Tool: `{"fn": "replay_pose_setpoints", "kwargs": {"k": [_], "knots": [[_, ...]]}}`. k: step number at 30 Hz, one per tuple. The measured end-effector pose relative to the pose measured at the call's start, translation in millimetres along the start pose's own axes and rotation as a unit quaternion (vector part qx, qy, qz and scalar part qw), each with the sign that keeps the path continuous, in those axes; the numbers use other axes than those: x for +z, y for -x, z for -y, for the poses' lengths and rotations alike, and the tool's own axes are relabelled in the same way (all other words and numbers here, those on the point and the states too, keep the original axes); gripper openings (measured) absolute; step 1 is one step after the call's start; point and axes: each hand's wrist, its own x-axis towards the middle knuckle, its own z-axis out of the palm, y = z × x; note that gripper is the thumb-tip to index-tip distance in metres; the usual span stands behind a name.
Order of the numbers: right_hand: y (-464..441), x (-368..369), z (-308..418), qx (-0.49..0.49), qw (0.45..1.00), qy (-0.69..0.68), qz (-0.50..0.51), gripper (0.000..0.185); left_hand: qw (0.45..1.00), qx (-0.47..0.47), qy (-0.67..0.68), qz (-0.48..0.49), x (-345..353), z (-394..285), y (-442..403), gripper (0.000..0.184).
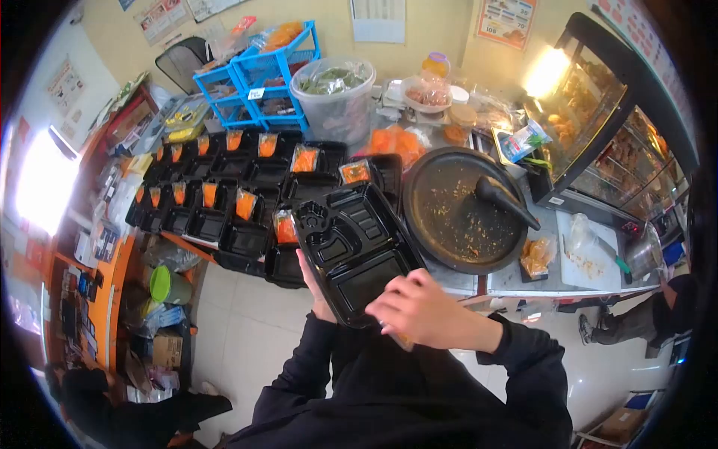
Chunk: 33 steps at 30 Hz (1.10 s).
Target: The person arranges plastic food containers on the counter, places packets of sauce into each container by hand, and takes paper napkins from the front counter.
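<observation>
A black compartment tray (366, 251) is held up tilted in front of me, with nothing in its sections. My left hand (318, 288) grips its left edge, thumb up along the side and the other fingers hidden beneath. Over the tray's lower right corner is my right hand (415, 308), fingers curled together. Below its palm shows part of a small orange packet (404, 342), mostly hidden by the hand. Beyond the held tray, rows of black trays (247, 238) cover the table, several with an orange packet (245, 203) at the top end.
A large stone mortar (456, 247) with a dark pestle (505, 200) stands at right. Past it are a white cutting board (589, 262) and a lit glass food case (598, 127). Blue racks (277, 67) and a clear tub (329, 112) stand behind. Other people appear at both sides.
</observation>
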Motion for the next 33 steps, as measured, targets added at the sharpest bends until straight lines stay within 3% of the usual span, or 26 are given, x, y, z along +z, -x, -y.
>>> {"fn": "replay_pose_setpoints", "kwargs": {"k": [1,4,7,10,13,14,17,21,23,24,27,29,31,32,33], "knots": [[-1.7,8.2,-4.3,-0.045,0.999,0.019,0.024,0.03,1.0,0.009,0.0,0.003,5.0,0.6,-2.9,0.078],[-2.3,19.7,-11.7,-0.024,0.992,-0.055,0.109,0.026,1.0,0.027,0.01,0.003,13.8,0.8,-6.0,0.074],[-3.3,16.3,-8.0,-0.008,0.995,-0.04,0.086,0.024,0.999,0.027,0.019,0.007,12.8,1.8,-8.2,0.07],[-8.8,9.2,-16.4,0.021,0.995,-0.088,0.044,0.029,0.999,0.029,0.014,0.013,14.9,-0.9,-7.7,0.071],[-19.9,-6.3,-28.9,0.053,0.984,-0.167,0.031,0.02,0.999,0.037,0.0,0.016,24.5,-7.8,-12.4,0.077],[-24.6,-13.3,-32.5,0.056,0.976,-0.21,0.013,0.014,0.999,0.036,0.005,0.024,24.8,-10.5,-14.8,0.078],[-37.1,-55.9,-33.7,0.103,0.974,-0.194,-0.061,0.02,0.996,0.046,0.014,0.07,14.3,-23.0,-26.5,0.08],[-32.7,-114.1,-15.2,0.159,0.936,-0.096,-0.3,0.022,0.995,0.027,0.036,0.092,51.5,-58.2,-33.4,0.071],[-9.2,-107.2,-24.4,0.223,0.897,-0.029,-0.38,0.019,0.995,0.042,0.005,0.088,59.6,-84.7,-46.5,0.067],[-11.0,-113.7,-26.3,0.195,0.915,-0.043,-0.35,0.016,0.995,0.055,-0.014,0.085,66.1,-101.4,-58.1,0.066],[-18.1,-84.0,-31.1,0.203,0.908,0.095,-0.353,0.011,0.989,0.107,-0.075,0.074,90.8,-141.0,-121.4,0.061],[-9.6,-41.3,-39.3,0.19,0.939,0.038,-0.285,0.005,0.983,0.132,-0.111,0.066,108.7,-161.8,-187.0,0.058],[-15.6,-0.8,-28.0,0.196,0.958,0.062,-0.202,0.012,0.981,0.135,-0.127,0.059,117.9,-174.2,-251.9,0.055],[-21.4,17.8,-17.8,0.204,0.964,0.081,-0.149,0.017,0.982,0.082,-0.099,0.141,104.5,-183.5,-295.3,0.053],[-21.9,32.5,-8.3,0.2,0.973,0.073,-0.092,0.029,0.981,0.088,-0.089,0.15,94.1,-186.0,-339.8,0.053]]}}
